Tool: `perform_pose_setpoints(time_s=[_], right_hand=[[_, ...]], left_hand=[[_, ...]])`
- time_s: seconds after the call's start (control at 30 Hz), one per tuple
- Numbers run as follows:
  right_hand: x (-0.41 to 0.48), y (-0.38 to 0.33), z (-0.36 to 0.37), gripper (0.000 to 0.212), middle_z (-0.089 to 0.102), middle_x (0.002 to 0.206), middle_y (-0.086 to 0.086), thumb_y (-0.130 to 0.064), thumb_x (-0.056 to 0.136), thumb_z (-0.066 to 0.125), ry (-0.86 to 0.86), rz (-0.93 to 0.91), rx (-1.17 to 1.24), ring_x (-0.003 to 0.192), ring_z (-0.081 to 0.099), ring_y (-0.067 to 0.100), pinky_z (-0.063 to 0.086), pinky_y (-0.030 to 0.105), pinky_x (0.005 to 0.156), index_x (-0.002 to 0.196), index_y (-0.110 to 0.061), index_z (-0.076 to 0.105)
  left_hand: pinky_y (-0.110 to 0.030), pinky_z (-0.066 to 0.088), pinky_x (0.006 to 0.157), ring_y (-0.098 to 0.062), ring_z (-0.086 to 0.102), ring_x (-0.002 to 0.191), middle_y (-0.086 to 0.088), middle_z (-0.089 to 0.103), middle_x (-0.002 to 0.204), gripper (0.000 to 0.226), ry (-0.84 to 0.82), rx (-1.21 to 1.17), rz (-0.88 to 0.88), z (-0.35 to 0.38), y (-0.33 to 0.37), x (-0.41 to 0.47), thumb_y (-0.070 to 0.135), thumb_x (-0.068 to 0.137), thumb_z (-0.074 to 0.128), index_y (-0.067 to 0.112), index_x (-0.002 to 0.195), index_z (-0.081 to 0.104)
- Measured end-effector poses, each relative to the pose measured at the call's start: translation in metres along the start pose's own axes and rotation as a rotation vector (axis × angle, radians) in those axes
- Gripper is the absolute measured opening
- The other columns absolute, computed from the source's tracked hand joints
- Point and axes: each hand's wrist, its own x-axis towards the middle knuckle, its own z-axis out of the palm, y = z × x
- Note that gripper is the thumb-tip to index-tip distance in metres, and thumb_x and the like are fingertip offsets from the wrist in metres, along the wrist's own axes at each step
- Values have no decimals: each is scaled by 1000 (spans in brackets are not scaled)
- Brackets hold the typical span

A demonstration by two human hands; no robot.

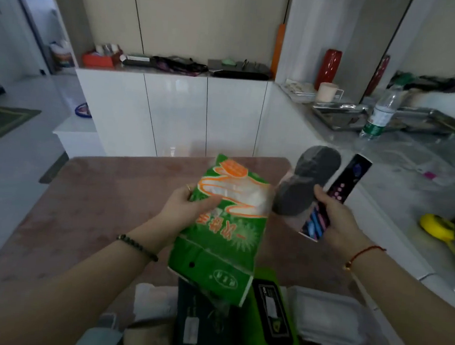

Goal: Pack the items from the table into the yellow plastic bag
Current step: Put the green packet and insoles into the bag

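- My left hand [188, 204] was raised over the pinkish table [97, 189], thumb across the front and fingers behind a green glove packet [222, 226] with orange hand outlines; it hung tilted, its lower end over the things below
- My right hand [337, 219] was up beside it, closed around two things at once: a grey insole-shaped pad in clear wrap [306, 181] and a long black box with pink and blue print [336, 191], both slanting up and away from me; a red string bracelet [364, 252] sat on that wrist, dark beads [137, 247] on the other
- Near the table's close edge lay a dark box [198, 319], a black rectangular item on something bright green [273, 314], and a folded white stack [326, 316]; the packet overlapped the dark box's top
- On the counter to the right stood a water bottle [380, 113], metal trays [340, 113], a cream mug [328, 91]; a yellow object [437, 227] lay nearer
- I could not make out a yellow plastic bag for certain; the items at the bottom were blurred and cut off by the frame
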Motion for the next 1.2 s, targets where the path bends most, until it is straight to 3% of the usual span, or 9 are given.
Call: perform_pose_setpoints(time_s=[0.13, 0.3, 0.4, 0.57, 0.67, 0.77, 0.93, 1.03, 1.2], right_hand=[[-108, -35, 24, 52, 74, 100, 9, -28, 43, 85, -404, -54, 303, 91, 71, 25, 58, 48, 74, 92, -14, 74], [-235, -48, 43, 37, 66, 116, 21, -27, 84, 54, -738, -72, 484, 111, 60, 35, 48, 53, 92, 109, -3, 67], [-288, -48, 45, 46, 69, 113, 12, -30, 64, 72, -668, -303, 520, 109, 62, 32, 53, 57, 77, 105, -12, 69], [-350, -40, 44, 65, 50, 140, 4, -40, 63, 75, -775, -424, 490, 129, 46, 28, 40, 57, 101, 123, -20, 58], [-370, -9, 49, 34, 72, 102, 2, -31, 47, 84, -629, -383, 180, 102, 66, 20, 53, 40, 89, 77, -21, 74], [-379, 42, 60, 27, 76, 72, 4, -16, 70, 70, -372, -249, -32, 65, 72, 16, 59, 27, 59, 95, -6, 69], [-390, 93, 60, 89, 75, 94, 9, -39, 34, 90, -430, 49, -29, 82, 72, 23, 59, 34, 67, 115, -11, 64], [-400, 106, 56, 86, 75, 93, 10, -39, 25, 92, -530, 156, -36, 80, 72, 23, 59, 31, 62, 103, -12, 71], [-409, 108, 46, 66, 77, 76, 6, -30, 12, 93, -508, 112, -1, 68, 73, 18, 57, 26, 54, 74, -13, 78]], left_hand=[[-35, 60, 66, -22, 72, 77, -11, 73, 99, 39, 47, -253, 243, -12, 43, -68, 14, 76, 68, 7, 114, 59], [-40, 59, 71, -24, 71, 86, -11, 69, 108, 57, -61, -445, 371, -25, 73, -165, 21, 67, 67, 13, 122, 53], [-45, 58, 77, -27, 69, 93, -12, 69, 111, 59, -118, -503, 371, -34, 73, -208, 23, 68, 67, 15, 124, 52], [-46, 57, 80, -29, 67, 97, -15, 65, 115, 61, -137, -501, 346, -51, 57, -266, 17, 67, 68, 13, 125, 49], [-53, 49, 92, -34, 63, 104, -18, 61, 122, 66, -131, -479, 296, -53, 39, -296, 15, 69, 68, 12, 130, 45], [-49, 43, 102, -28, 60, 104, -14, 62, 120, 49, -108, -411, 301, -46, 22, -321, 5, 83, 60, 10, 130, 46], [-41, 54, 87, -24, 66, 95, -2, 71, 100, 30, -261, -422, 262, -48, -2, -353, 3, 90, 49, 17, 115, 59], [-32, 60, 67, -19, 70, 80, -2, 72, 94, 38, -314, -413, 236, -57, -7, -365, -1, 87, 51, 13, 123, 52], [-25, 59, 60, -11, 70, 67, -5, 68, 91, 40, -340, -284, 207, -61, -10, -375, -11, 83, 51, 8, 118, 50]])
